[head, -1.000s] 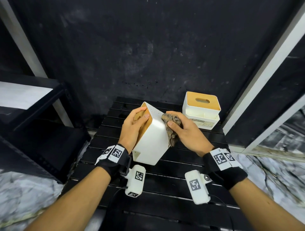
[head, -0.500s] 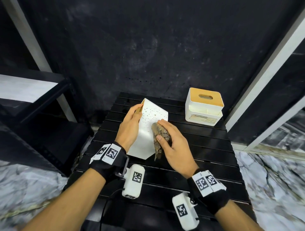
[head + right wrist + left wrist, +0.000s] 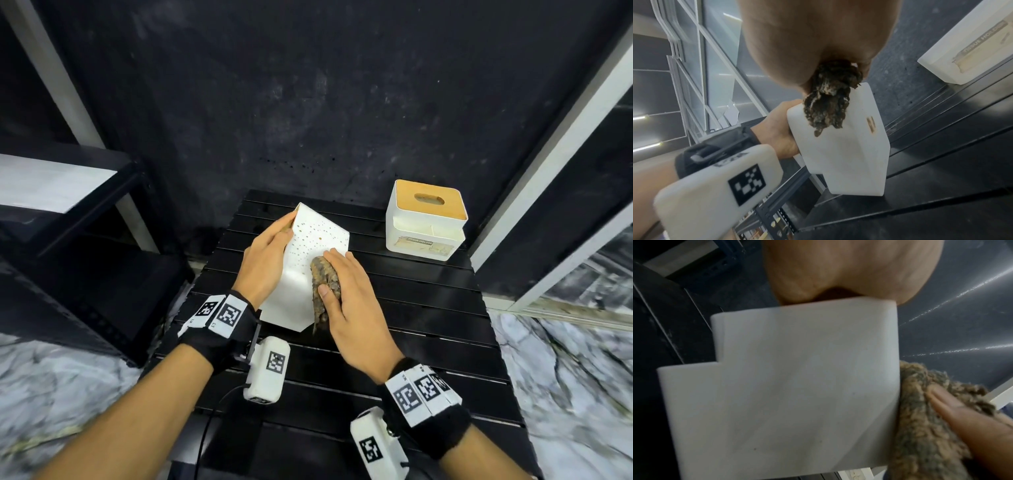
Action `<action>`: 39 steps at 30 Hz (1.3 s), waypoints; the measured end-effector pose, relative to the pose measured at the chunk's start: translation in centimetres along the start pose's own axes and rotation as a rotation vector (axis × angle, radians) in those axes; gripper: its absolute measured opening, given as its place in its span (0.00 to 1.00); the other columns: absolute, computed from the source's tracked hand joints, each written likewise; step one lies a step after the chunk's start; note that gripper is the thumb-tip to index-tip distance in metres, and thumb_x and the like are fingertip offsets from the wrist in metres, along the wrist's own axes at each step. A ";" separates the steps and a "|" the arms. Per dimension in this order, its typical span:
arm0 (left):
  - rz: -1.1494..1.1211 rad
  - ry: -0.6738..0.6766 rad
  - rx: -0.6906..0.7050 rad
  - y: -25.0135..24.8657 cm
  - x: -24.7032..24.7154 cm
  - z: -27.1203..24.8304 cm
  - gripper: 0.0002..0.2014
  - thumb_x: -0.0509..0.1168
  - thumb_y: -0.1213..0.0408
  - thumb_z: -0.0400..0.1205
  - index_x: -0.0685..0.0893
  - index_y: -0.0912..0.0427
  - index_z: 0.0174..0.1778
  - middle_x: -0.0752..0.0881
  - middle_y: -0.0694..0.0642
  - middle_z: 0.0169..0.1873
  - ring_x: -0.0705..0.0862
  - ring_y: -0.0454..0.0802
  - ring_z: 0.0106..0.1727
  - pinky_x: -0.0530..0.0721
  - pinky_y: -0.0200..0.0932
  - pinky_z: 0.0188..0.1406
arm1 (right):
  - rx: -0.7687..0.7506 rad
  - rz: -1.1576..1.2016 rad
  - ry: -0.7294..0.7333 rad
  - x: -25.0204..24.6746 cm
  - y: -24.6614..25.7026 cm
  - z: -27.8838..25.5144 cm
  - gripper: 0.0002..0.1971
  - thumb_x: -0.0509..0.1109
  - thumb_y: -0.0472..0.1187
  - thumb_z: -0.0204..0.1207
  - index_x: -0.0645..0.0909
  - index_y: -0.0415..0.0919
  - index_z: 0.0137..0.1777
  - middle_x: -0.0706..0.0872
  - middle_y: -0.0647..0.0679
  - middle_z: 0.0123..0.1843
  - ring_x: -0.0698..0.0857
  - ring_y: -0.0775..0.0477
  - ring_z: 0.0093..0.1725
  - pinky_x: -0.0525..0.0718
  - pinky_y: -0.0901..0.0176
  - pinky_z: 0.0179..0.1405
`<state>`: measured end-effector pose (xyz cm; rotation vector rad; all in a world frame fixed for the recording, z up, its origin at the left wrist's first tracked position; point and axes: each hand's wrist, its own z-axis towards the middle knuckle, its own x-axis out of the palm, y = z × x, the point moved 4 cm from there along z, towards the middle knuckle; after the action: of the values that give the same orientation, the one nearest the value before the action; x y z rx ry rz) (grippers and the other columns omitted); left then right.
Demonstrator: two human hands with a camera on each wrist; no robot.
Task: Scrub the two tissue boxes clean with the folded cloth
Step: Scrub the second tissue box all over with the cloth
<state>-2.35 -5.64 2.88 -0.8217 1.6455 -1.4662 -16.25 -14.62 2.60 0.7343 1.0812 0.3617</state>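
Note:
My left hand (image 3: 265, 260) grips a white tissue box (image 3: 308, 253) tipped on its side above the black slatted table (image 3: 428, 308), its perforated underside facing up. The same white tissue box (image 3: 781, 386) fills the left wrist view and shows as a white tissue box (image 3: 849, 146) in the right wrist view. My right hand (image 3: 346, 291) holds a folded brown cloth (image 3: 323, 281) pressed against that underside; the cloth (image 3: 828, 107) hangs from under my palm, and the cloth (image 3: 925, 418) meets the box's right edge. A second tissue box (image 3: 426, 221), white with a wooden lid, stands upright at the table's back right.
A dark shelf unit (image 3: 68, 240) stands left of the table. A black wall rises behind it, and a white-framed glass panel (image 3: 565, 171) runs along the right. Marbled floor (image 3: 565, 377) surrounds the table. The near half of the table lies below my wrists.
The held box has turned from showing its wooden lid and a plain side to showing its perforated underside. My right hand with the cloth slid down from the box's upper edge toward me.

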 end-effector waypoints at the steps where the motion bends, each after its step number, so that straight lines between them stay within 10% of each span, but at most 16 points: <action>1: -0.016 0.005 -0.011 0.1 0.0 0.2 0.18 0.58 0.52 0.84 0.84 0.30 0.68 0.87 0.37 0.65 0.84 0.41 0.69 0.79 0.53 0.74 | 0.019 0.018 0.006 -0.2 -0.1 0.4 0.24 0.57 0.45 0.85 0.60 0.50 0.80 0.61 0.55 0.82 0.50 0.59 0.82 0.48 0.68 0.79; 12: -0.014 -0.002 -0.017 0.1 -0.3 0.5 0.18 0.58 0.51 0.83 0.84 0.29 0.65 0.89 0.40 0.60 0.88 0.46 0.61 0.85 0.58 0.67 | 0.178 0.086 0.016 -1.0 -3.3 8.7 0.22 0.57 0.44 0.85 0.63 0.46 0.79 0.68 0.49 0.79 0.62 0.48 0.80 0.59 0.49 0.81; 21: -0.048 -0.014 0.012 0.5 -0.2 0.6 0.19 0.57 0.51 0.83 0.85 0.33 0.67 0.89 0.39 0.61 0.86 0.41 0.64 0.83 0.55 0.70 | -0.016 0.069 0.020 0.0 -0.2 -1.2 0.25 0.58 0.45 0.84 0.60 0.53 0.80 0.59 0.63 0.80 0.49 0.68 0.81 0.46 0.76 0.77; 32: -0.031 -0.003 -0.018 0.6 -0.6 1.0 0.18 0.57 0.55 0.87 0.84 0.30 0.67 0.88 0.39 0.61 0.87 0.45 0.62 0.84 0.55 0.69 | 0.184 0.064 0.032 -1.4 -4.3 10.8 0.21 0.57 0.45 0.85 0.67 0.43 0.77 0.75 0.48 0.74 0.72 0.48 0.73 0.67 0.54 0.75; 39: -0.049 -0.025 0.002 0.8 -0.5 0.9 0.18 0.56 0.58 0.89 0.85 0.33 0.67 0.89 0.39 0.58 0.88 0.44 0.59 0.86 0.47 0.61 | 0.104 0.111 -0.005 -0.6 -2.1 3.0 0.24 0.57 0.45 0.85 0.62 0.49 0.80 0.64 0.55 0.81 0.59 0.56 0.81 0.57 0.56 0.81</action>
<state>-1.29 -5.56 2.15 -0.8816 1.6151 -1.4858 -14.01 -17.58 2.33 0.8898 1.0626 0.4002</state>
